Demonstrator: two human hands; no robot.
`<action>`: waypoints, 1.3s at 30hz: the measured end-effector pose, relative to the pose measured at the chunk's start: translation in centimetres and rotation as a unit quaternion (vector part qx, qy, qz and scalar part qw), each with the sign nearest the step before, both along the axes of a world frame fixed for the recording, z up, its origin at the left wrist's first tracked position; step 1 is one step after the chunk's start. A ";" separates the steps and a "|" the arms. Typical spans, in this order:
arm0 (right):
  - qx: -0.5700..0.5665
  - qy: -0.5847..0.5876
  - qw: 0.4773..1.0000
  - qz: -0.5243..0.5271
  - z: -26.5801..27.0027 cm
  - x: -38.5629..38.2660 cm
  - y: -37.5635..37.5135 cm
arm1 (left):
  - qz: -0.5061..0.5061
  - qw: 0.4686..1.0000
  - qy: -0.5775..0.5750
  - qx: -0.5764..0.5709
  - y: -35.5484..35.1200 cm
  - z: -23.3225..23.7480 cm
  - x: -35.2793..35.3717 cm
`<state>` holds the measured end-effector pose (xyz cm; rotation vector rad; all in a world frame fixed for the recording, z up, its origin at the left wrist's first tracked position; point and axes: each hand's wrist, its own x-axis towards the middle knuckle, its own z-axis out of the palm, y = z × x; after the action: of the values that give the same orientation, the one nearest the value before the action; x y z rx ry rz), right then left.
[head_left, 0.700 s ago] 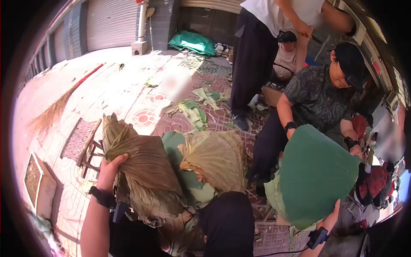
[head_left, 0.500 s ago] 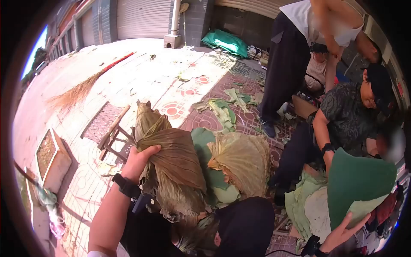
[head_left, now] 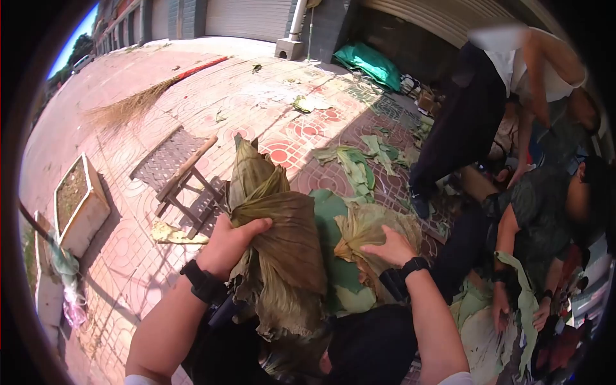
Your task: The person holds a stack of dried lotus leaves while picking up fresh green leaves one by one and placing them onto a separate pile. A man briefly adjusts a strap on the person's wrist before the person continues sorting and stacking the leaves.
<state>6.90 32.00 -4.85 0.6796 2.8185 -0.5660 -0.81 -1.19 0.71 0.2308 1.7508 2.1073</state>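
Observation:
My left hand (head_left: 232, 242) is closed around a folded bundle of brown dried lotus leaves (head_left: 282, 237), thumb on top, above my lap. My right hand (head_left: 393, 249) reaches over a paler, tan folded leaf (head_left: 401, 221) just to the right. Its fingers are apart near the gathered end of that leaf; whether they press on it is hard to see. A flat green leaf (head_left: 330, 221) lies partly under the tan one, between the two bundles. Both wrists wear black bands.
A low woven stool (head_left: 170, 157) stands left, beyond it a straw broom (head_left: 138, 99). Planter boxes (head_left: 80, 205) line the left side. At right a seated co-worker (head_left: 539, 224) handles pale green leaves (head_left: 523, 308); another person (head_left: 475, 109) bends over behind. Leaf scraps (head_left: 356, 167) litter the paving.
My right hand has left the large green leaf at the far right and moved left to the tan leaf. My left hand keeps its hold. The view has shifted right to left slightly.

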 end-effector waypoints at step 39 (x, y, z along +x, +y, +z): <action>-0.542 0.563 0.576 -0.240 3.9 27.4 6.1 | 0.039 0.998 -0.002 -0.054 0.8 -0.7 0.4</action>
<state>34.27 38.14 -0.93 0.8748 1.9137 -3.3666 -0.42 -0.39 0.05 0.1295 1.8934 2.0550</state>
